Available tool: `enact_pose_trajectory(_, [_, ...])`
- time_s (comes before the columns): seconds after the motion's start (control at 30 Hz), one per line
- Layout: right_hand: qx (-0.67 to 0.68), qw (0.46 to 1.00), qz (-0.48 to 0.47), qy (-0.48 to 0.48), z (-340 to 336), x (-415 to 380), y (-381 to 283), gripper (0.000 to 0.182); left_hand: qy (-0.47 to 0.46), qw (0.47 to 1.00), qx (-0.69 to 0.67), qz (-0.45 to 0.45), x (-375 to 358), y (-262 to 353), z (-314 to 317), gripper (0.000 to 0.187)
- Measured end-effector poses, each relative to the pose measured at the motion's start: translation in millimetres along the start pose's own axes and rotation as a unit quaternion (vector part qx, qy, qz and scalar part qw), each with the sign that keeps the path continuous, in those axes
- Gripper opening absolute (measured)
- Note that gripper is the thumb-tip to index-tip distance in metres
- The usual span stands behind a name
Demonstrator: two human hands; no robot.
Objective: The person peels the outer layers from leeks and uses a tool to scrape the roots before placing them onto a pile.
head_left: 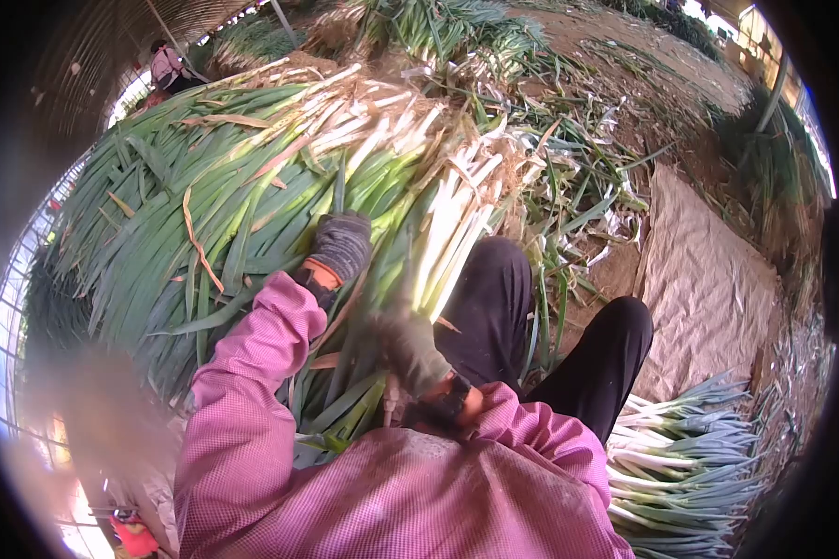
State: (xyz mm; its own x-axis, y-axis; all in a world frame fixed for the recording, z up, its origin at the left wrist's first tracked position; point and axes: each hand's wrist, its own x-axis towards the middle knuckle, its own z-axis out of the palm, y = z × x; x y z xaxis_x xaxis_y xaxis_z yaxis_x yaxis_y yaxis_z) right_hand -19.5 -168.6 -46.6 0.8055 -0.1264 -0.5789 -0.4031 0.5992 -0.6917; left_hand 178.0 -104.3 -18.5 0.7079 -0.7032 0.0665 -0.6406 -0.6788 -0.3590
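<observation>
My left hand [341,246], in a grey striped knit glove, is closed over the big pile of green onions [214,196]. A dark green onion leaf pokes up out of its fist. Lower and to the right, my gloved right hand [412,350] is blurred and closed around the leafy part of a bunch of green onions [452,228]. The white stalks and roots of this bunch point away from me, beside my knee. The fingertips of my right hand cannot be made out.
Trimmed leaves [578,196] litter the ground beyond my knees [615,345]. A brown sheet [708,279] lies at the right, with cleaned green onions [680,466] stacked below it. More onion heaps [457,33] stand at the back. Another person [168,67] is at the far left.
</observation>
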Motion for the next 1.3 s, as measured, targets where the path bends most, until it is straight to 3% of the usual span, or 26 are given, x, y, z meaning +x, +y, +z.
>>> enact_pose_trajectory(0.2, [-0.016,0.999,0.015,-0.047,-2.5,-23.4,-4.1,0.044,0.022,0.993,-0.110,-0.020,-23.2,5.8,6.4,0.028])
enact_pose_trajectory(0.3, [0.044,0.997,0.012,-0.055,-3.6,-28.8,-13.8,0.039,0.153,0.961,-0.220,0.074,-62.4,-25.9,21.1,0.029])
enact_pose_trajectory(0.4, [0.040,0.999,0.021,-0.027,-0.7,-23.3,-4.4,0.032,-0.065,0.949,-0.305,-0.042,-87.7,-44.0,-18.1,0.031])
enact_pose_trajectory(0.5, [-0.080,0.993,0.047,-0.077,6.3,-47.4,-17.3,0.032,-0.025,0.904,-0.391,-0.170,-100.3,-48.2,-8.0,0.027])
enact_pose_trajectory(0.63, [-0.072,0.991,0.040,-0.103,12.4,-47.8,2.0,0.021,0.114,0.923,-0.323,-0.175,-82.5,-42.0,28.4,0.024])
enact_pose_trajectory(0.67, [-0.058,0.992,0.054,-0.098,10.6,-48.2,1.0,0.021,0.108,0.915,-0.346,-0.178,-76.0,-40.8,24.0,0.024])
enact_pose_trajectory(0.77, [-0.019,0.993,0.046,-0.107,5.7,-54.3,-10.4,0.026,0.133,0.960,-0.199,-0.146,-59.8,-22.0,3.9,0.026])
enact_pose_trajectory(0.8, [-0.007,0.993,0.036,-0.116,4.5,-55.8,-13.8,0.028,0.037,0.975,-0.117,-0.183,-53.4,-10.8,-5.6,0.023])
enact_pose_trajectory(0.9, [-0.067,0.992,0.009,-0.103,3.8,-44.1,-15.1,0.028,0.210,0.970,0.095,-0.083,-48.8,-0.3,-14.5,0.022])
enact_pose_trajectory(0.93, [-0.070,0.993,0.000,-0.099,4.4,-38.9,-15.6,0.028,0.166,0.973,0.148,-0.065,-49.8,4.0,-21.8,0.021])
enact_pose_trajectory(1.03, [-0.023,0.996,-0.009,-0.086,9.5,-27.4,-26.8,0.028,0.025,0.994,0.100,-0.033,-52.7,8.7,-13.8,0.016])
enact_pose_trajectory(1.1, [-0.010,0.998,-0.008,-0.069,12.4,-30.8,-43.5,0.029,0.052,0.992,0.113,-0.031,-51.8,9.0,3.0,0.016])
enact_pose_trajectory(1.17, [-0.060,0.991,-0.083,-0.088,13.0,25.1,-10.5,0.032,0.048,0.992,0.112,-0.037,-46.4,5.2,30.4,0.017])
enact_pose_trajectory(1.23, [-0.055,0.993,-0.078,-0.074,13.0,36.2,-10.0,0.034,0.004,0.996,0.060,-0.063,-49.5,5.2,24.8,0.015])
enact_pose_trajectory(1.3, [0.004,1.000,0.002,-0.027,12.2,14.8,-46.6,0.035,-0.037,0.995,0.008,-0.090,-52.2,4.1,13.4,0.012])
